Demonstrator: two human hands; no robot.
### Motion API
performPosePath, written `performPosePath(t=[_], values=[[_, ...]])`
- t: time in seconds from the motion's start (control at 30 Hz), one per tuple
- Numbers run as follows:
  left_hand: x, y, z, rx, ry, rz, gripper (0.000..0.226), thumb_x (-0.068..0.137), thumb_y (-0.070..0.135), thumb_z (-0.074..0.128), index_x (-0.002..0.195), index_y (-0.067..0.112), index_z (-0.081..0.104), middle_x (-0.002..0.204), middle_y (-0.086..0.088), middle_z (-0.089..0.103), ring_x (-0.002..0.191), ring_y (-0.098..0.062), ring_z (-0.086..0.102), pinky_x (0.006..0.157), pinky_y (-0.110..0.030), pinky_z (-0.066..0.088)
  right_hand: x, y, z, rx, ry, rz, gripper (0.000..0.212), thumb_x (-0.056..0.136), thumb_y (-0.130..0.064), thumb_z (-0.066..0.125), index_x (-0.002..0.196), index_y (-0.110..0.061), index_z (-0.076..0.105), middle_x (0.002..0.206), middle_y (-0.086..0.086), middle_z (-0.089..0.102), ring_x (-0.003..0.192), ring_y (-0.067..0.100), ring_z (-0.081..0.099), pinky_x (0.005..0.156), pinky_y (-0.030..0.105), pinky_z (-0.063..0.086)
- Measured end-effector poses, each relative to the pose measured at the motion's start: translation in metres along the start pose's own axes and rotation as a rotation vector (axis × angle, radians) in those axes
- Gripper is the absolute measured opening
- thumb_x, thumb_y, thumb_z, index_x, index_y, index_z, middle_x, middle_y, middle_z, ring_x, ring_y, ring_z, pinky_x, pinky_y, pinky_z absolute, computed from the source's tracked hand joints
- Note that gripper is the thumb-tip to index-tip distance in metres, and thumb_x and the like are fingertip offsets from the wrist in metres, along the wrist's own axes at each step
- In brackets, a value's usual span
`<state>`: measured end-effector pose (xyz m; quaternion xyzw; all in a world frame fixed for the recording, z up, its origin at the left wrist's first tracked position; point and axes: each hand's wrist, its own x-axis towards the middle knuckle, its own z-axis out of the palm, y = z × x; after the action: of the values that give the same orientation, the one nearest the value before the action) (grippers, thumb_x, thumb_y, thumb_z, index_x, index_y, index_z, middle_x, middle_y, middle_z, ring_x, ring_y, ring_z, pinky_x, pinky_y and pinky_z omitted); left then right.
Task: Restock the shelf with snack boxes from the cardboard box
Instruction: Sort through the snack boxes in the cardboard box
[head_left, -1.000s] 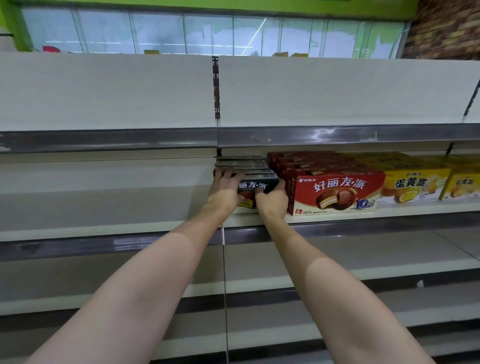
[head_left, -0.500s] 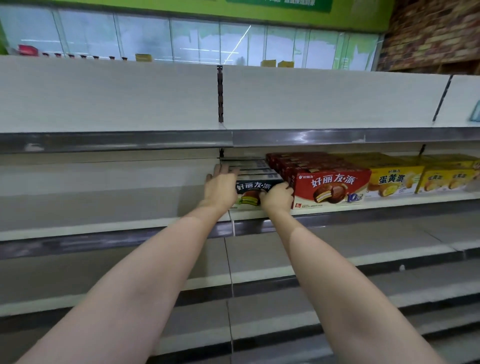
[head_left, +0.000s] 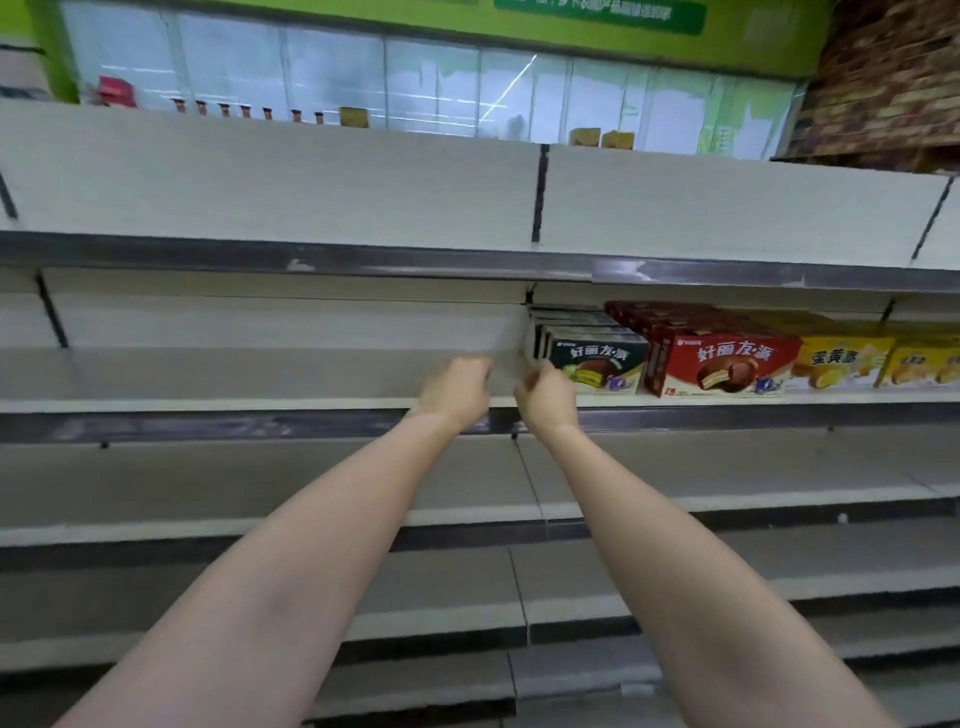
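A row of dark green snack boxes (head_left: 597, 358) stands on the middle shelf (head_left: 208, 402), one behind another, with the front box facing me. My left hand (head_left: 457, 389) and my right hand (head_left: 545, 397) hover in front of the shelf edge, just left of that row. Both are blurred, with fingers loosely curled, and neither holds or touches a box. The cardboard box is out of view.
Red snack boxes (head_left: 722, 361) stand right of the green ones, then yellow boxes (head_left: 841, 361) further right. The top shelf (head_left: 260, 176) and the lower shelves (head_left: 727, 499) run across the view. Small items line the back behind the top shelf.
Both hands have let go of the green box and pulled back to the left, off the shelf. The front green box now stands in full view. The camera has turned left.
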<state>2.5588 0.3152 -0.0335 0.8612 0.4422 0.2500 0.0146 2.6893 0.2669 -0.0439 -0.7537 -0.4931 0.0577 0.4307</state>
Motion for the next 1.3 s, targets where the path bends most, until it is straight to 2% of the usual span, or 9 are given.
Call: performPosePath(t=[0.1,0.23,0.5,0.73,0.9,0.97,1.1,1.2,1.3], values=[[-0.049,-0.053,-0.022,0.073,0.001,-0.093,0.014,0.089,0.016,0.05,0.097,0.013,0.062,0.106,-0.017,0.066,0.097,-0.039,0.063,0.073,-0.036,0.046,-0.037,-0.046,0.045,-0.007,-0.107,-0.075,0.015,0.089,-0.011,0.059,0.103,-0.006,0.064,0.105,0.019,0.068,0.102,0.036,0.062,0.084,0.036,0.047],[-0.134,-0.143,-0.056,0.141,-0.012,-0.253,0.02,0.092,0.018,0.05,0.106,0.013,0.062,0.115,-0.016,0.065,0.105,-0.038,0.061,0.084,-0.043,0.048,-0.1,-0.109,0.123,-0.05,-0.274,-0.279,0.015,0.088,-0.01,0.058,0.101,-0.006,0.065,0.104,0.021,0.069,0.102,0.038,0.062,0.08,0.036,0.045],[-0.376,-0.3,-0.119,0.278,-0.063,-0.749,0.023,0.092,0.022,0.053,0.113,0.017,0.062,0.112,-0.009,0.065,0.103,-0.033,0.064,0.078,-0.037,0.05,-0.293,-0.232,0.287,-0.114,-0.718,-0.688,0.01,0.093,-0.015,0.053,0.093,-0.01,0.062,0.098,0.016,0.066,0.096,0.033,0.062,0.073,0.034,0.042],[-0.596,-0.37,-0.161,0.333,-0.063,-1.212,0.018,0.094,0.018,0.05,0.104,0.015,0.064,0.104,-0.009,0.067,0.098,-0.03,0.062,0.08,-0.036,0.046,-0.489,-0.311,0.387,-0.057,-1.028,-0.929,0.009,0.093,-0.02,0.052,0.096,-0.02,0.061,0.097,0.003,0.062,0.09,0.024,0.06,0.078,0.037,0.054],[-0.71,-0.411,-0.188,0.382,-0.009,-1.48,0.019,0.092,0.019,0.05,0.103,0.018,0.065,0.106,-0.009,0.068,0.098,-0.034,0.063,0.081,-0.039,0.051,-0.607,-0.365,0.454,0.045,-1.199,-1.178,0.012,0.093,-0.012,0.051,0.099,-0.008,0.06,0.098,0.011,0.062,0.092,0.029,0.059,0.077,0.038,0.05],[-0.75,-0.433,-0.201,0.382,-0.007,-1.549,0.019,0.094,0.022,0.051,0.106,0.018,0.064,0.108,-0.008,0.067,0.101,-0.032,0.063,0.081,-0.038,0.05,-0.65,-0.39,0.482,0.083,-1.266,-1.213,0.014,0.092,-0.011,0.05,0.099,-0.006,0.061,0.099,0.013,0.063,0.099,0.032,0.058,0.082,0.038,0.047],[-0.82,-0.49,-0.234,0.375,-0.005,-1.703,0.008,0.093,0.018,0.048,0.092,0.018,0.056,0.102,-0.008,0.064,0.095,-0.032,0.064,0.072,-0.039,0.05,-0.727,-0.445,0.536,0.188,-1.384,-1.222,0.013,0.088,-0.008,0.051,0.08,-0.018,0.051,0.089,0.009,0.059,0.09,0.029,0.055,0.078,0.04,0.048],[-0.858,-0.526,-0.266,0.402,-0.022,-1.802,0.016,0.094,0.019,0.049,0.106,0.017,0.059,0.108,-0.006,0.063,0.1,-0.03,0.063,0.076,-0.039,0.05,-0.773,-0.488,0.572,0.246,-1.471,-1.219,0.008,0.088,-0.011,0.053,0.084,-0.018,0.053,0.092,0.006,0.058,0.09,0.025,0.052,0.077,0.039,0.048],[-0.895,-0.56,-0.291,0.426,0.052,-1.885,0.015,0.09,0.017,0.05,0.102,0.015,0.059,0.107,-0.008,0.063,0.099,-0.033,0.063,0.079,-0.04,0.05,-0.811,-0.525,0.604,0.27,-1.563,-1.284,0.008,0.089,-0.008,0.052,0.089,-0.015,0.055,0.094,0.003,0.054,0.091,0.024,0.052,0.076,0.036,0.046]])
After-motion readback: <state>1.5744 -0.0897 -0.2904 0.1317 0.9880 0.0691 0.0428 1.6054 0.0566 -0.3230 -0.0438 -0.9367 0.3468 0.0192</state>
